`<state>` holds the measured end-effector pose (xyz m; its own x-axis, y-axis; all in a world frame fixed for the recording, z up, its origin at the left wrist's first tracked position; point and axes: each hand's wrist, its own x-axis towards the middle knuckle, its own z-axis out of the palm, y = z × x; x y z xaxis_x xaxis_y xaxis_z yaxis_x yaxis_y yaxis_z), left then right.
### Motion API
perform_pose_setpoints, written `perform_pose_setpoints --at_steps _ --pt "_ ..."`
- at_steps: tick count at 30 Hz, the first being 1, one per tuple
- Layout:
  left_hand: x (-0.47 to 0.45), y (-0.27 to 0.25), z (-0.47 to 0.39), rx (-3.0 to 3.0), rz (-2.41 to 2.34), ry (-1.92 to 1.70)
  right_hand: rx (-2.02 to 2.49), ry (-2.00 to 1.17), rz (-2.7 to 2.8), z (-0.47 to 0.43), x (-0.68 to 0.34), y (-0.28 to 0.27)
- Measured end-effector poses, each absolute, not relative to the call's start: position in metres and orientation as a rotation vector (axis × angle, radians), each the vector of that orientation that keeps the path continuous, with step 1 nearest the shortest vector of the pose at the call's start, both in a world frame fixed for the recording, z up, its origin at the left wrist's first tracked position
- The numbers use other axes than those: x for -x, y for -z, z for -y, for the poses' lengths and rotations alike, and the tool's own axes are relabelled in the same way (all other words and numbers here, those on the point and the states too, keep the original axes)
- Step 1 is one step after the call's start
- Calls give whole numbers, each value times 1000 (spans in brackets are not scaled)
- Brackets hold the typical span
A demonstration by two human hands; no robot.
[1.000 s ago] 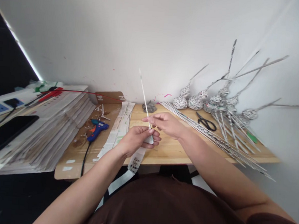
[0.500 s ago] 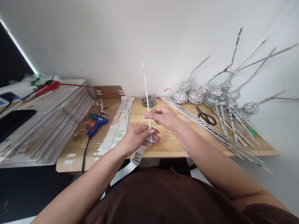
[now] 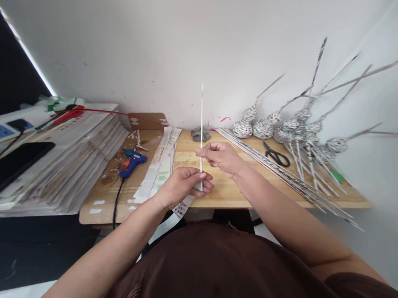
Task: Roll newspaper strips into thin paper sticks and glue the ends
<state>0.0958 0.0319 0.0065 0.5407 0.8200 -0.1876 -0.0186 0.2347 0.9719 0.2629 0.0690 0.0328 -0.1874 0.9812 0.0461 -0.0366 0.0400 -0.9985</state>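
A thin white rolled paper tube (image 3: 202,115) stands nearly upright between my hands, over the front of the wooden table (image 3: 228,187). My right hand (image 3: 219,157) pinches it around its lower part between thumb and fingertips. Below that, my left hand (image 3: 186,184) is closed on the tube's bottom end, thumb on top. From under the left hand a printed paper strip (image 3: 182,207) trails down past the table's front edge toward my lap. The fingers partly hide where strip and tube meet.
Left are a blue glue gun (image 3: 132,164) with its cord, paper strips (image 3: 157,164), a tall paper stack (image 3: 92,159), a phone (image 3: 17,168) and a power strip (image 3: 7,129). Right are loose paper tubes (image 3: 262,160), black scissors (image 3: 276,155) and several woven paper shapes (image 3: 243,128). A grey coil (image 3: 200,134) lies near the wall.
The tube has swung from leaning left to almost vertical. Both hands keep their hold in nearly the same place. The whole view has shifted slightly.
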Motion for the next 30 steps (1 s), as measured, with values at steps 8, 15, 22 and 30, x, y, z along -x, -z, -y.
perform_pose_setpoints --at_steps 8,15,22,30 --pt "-94 -8 -31 -1194 -838 -676 1049 -1400 1529 -65 -264 -38" --pt "-94 -10 -29 -1207 -829 -675 1048 -1376 1507 -66 -266 -41" --pt "-95 -8 -28 -1195 -820 -652 1128 -1306 1400 -67 -267 -42" --pt "-95 -10 -27 -1217 -831 -627 1075 -1346 1455 -68 -269 -40"
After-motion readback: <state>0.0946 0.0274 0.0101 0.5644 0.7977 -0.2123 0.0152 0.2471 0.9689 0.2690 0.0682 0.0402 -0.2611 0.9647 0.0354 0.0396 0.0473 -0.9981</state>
